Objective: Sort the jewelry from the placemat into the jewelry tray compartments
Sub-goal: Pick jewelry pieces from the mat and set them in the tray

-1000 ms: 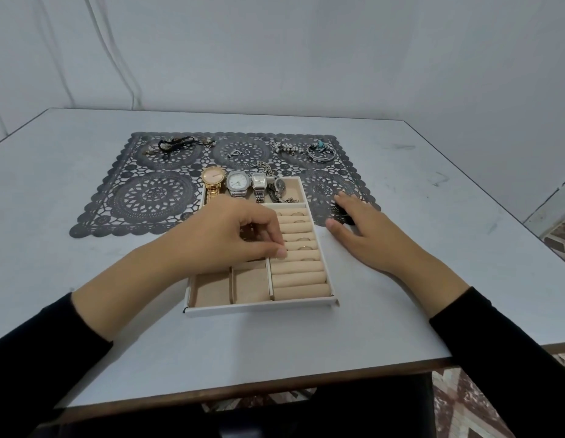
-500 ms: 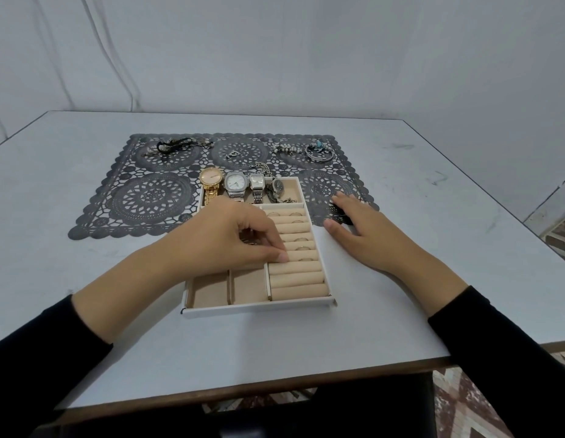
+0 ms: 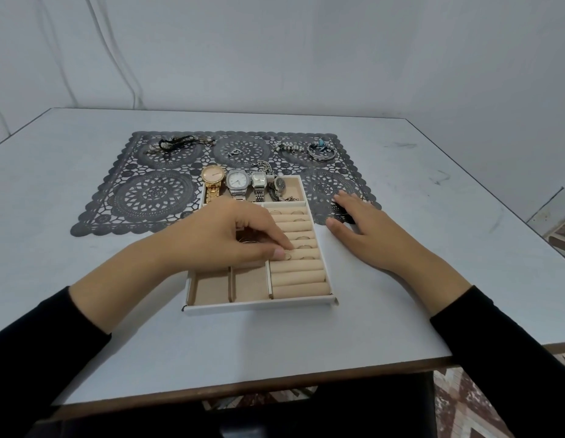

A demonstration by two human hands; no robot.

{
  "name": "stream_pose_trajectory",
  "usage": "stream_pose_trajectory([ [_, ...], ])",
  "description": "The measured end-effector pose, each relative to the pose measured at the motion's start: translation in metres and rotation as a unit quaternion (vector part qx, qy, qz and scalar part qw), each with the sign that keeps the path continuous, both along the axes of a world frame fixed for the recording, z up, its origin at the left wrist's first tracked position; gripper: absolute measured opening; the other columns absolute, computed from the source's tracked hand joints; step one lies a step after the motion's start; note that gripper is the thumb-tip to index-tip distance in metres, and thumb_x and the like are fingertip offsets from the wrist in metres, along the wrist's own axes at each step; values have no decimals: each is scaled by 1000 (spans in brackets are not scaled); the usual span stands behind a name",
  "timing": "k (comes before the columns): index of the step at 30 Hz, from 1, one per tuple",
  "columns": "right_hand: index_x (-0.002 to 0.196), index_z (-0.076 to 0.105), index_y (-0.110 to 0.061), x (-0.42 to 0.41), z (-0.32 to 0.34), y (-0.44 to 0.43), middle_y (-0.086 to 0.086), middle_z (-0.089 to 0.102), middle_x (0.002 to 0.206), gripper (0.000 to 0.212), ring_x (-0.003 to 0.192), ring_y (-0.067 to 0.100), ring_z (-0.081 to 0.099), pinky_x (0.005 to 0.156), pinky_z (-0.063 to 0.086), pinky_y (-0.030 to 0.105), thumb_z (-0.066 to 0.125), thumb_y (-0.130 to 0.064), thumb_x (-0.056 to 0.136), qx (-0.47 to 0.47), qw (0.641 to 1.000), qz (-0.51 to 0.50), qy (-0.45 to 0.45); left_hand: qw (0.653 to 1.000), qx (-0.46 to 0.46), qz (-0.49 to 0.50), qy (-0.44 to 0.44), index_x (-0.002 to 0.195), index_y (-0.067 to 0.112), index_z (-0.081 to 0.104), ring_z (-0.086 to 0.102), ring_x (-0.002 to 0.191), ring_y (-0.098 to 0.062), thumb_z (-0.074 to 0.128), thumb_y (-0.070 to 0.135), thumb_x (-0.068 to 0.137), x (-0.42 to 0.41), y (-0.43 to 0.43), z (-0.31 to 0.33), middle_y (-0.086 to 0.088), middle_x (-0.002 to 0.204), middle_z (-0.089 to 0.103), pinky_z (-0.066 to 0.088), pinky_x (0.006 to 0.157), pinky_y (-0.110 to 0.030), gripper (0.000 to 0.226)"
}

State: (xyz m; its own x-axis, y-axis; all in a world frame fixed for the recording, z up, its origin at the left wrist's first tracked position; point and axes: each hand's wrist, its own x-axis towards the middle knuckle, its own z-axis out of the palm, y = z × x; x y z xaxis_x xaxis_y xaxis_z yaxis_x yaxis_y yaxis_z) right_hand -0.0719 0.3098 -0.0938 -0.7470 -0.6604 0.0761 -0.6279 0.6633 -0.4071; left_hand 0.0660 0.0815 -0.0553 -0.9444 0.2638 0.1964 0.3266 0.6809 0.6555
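Seating the ring: left hand (image 3: 230, 238) curled over the jewelry tray (image 3: 262, 306), thumb and forefinger pinching a thin ring (image 3: 288, 256) at a groove between the ring rolls (image 3: 298, 276), at the left end, about halfway down the column.
Right hand: right hand (image 3: 369, 230) released, fingers straight, lying flat on the table (image 3: 116, 327) just beside the tray's right wall; fingertips touching a small dark piece (image 3: 342, 211) at the edge of the placemat (image 3: 148, 194).
Doing it well: probably best to press straight down until the band stands upright and is gripped by the rolls, then lift the fingers off without dragging sideways. Worth avoiding the neighbouring ring that seems to share the same groove to the right. Flat right hand well placed to brace the tray against sliding.
Watches: four, side by side in the far compartment: gold watch (image 3: 213, 177), large silver watch (image 3: 237, 180), small square watch (image 3: 259, 180), dark-faced watch (image 3: 279, 184).
Rings in rolls: roughly six standing, plus the pinched one; too small for a sure count.
Near compartments: two (image 3: 210, 287), beige lining showing.
Pieces on placemat: six by count: black cord bracelet (image 3: 177, 143), silver charm (image 3: 235, 151), beaded strand (image 3: 289, 147), turquoise bangles (image 3: 320, 150), chain (image 3: 263, 165) behind the watches, and the dark piece.
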Motion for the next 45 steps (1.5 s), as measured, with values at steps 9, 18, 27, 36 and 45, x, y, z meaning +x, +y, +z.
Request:
stream_pose_trajectory([
  [9,150,27,-19,-1,-1,0,-4,20,159,59,148,12,11,118,11,29,37,-48,99,3,1000,0,0,1000,-5,-9,-2,93,26,80,69,92,-14,79,26,82,-2,0,-1,9,94,73,55,83,-40,11],
  [18,150,27,-21,-1,0,0,-5,20,159,59,147,11,12,118,12,29,39,-47,99,-5,1000,-1,-4,1000,-2,16,-17,90,27,80,68,88,-14,79,19,82,-1,4,-1,9,91,73,54,80,-37,11],
  [27,139,44,-23,-1,10,-4,-7,56,122,45,104,11,49,86,35,24,47,-40,98,-58,998,-29,-23,995,61,73,40,91,23,79,69,86,-12,79,20,82,0,-7,-2,7,89,72,55,79,-28,9],
  [36,127,60,-18,-36,12,-31,-5,63,122,32,106,5,53,89,33,15,55,-24,96,-138,989,-39,23,941,127,283,134,99,32,70,65,83,-3,59,20,96,-33,-70,-13,9,94,71,52,71,-19,17],
  [45,124,63,-19,-83,8,-82,-4,65,119,31,112,11,57,92,33,14,57,-20,94,-125,991,-7,52,944,16,322,75,110,40,66,60,66,-1,50,29,101,-73,-126,-25,-1,94,73,48,64,-24,21],
])
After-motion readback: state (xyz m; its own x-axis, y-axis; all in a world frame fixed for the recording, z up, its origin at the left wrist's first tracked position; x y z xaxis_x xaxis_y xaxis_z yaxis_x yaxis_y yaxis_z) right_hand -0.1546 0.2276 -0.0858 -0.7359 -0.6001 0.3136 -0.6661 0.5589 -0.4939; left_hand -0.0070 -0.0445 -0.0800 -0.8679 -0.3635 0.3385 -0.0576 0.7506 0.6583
